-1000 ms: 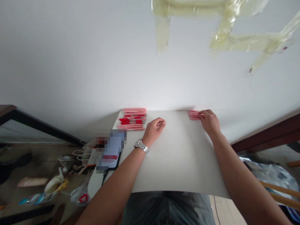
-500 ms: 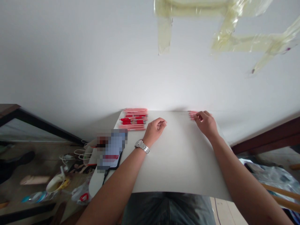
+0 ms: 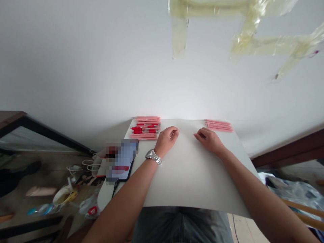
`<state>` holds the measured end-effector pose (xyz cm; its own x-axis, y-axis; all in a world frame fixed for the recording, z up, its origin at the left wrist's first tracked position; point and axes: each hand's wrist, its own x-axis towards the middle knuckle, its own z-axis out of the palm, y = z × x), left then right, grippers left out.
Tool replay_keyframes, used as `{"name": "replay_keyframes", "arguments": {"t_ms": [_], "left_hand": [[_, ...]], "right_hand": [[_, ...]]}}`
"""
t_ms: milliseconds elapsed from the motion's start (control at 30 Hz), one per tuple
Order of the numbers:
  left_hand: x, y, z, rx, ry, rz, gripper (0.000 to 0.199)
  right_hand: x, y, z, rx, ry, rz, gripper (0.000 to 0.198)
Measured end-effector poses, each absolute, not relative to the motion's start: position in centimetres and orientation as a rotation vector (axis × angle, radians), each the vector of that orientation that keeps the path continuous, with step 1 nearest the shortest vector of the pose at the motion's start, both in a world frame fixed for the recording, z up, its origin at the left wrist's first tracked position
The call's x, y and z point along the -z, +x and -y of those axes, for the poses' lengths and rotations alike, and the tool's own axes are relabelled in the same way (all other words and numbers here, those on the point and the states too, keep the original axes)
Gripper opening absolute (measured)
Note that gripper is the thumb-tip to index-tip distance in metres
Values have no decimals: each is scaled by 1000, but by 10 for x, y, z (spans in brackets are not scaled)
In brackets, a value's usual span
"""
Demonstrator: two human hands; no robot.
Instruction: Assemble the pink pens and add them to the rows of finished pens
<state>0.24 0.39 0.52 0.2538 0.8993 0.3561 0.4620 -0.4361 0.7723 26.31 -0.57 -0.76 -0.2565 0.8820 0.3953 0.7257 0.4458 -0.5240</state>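
Note:
My left hand (image 3: pixel 167 137), with a silver watch (image 3: pixel 153 156) at the wrist, rests on the white table with its fingers curled closed; nothing shows in them. Just left of it lies a group of pink pens or pencils (image 3: pixel 148 119), with several red pens (image 3: pixel 145 130) among them in a stacked row. My right hand (image 3: pixel 209 140) is over the table's middle right, fingers curled in and no object seen in them. Behind and to the right of that hand, a small row of pink pens or pencils (image 3: pixel 219 126) lies side by side near the wall.
A phone (image 3: pixel 124 162), partly blurred out, lies at the table's left edge with a cable. The wall rises directly behind the table (image 3: pixel 192 182). On the floor at left are a cup (image 3: pixel 62 195), a bottle (image 3: pixel 42 210) and cables. Plastic bags (image 3: pixel 298 195) are at right.
My right hand has moved left and towards me, away from the right-hand row of pink pens or pencils, which now shows fully. My left hand has hardly moved.

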Motion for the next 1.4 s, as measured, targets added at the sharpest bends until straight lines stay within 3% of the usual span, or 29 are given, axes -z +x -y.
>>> {"name": "replay_keyframes", "arguments": {"t_ms": [733,1100,1400], "left_hand": [[-15,-12,-7,-1003,2377,-1556,11],[-20,-30,-18,-967,2412,-2019,24],[-12,-36,-26,-885,2382,-2137,30]], "right_hand": [[4,265,6,-471,-1421,1935,37],[3,264,6,-465,-1415,1947,37],[2,263,6,-469,-1427,1940,36]]}}
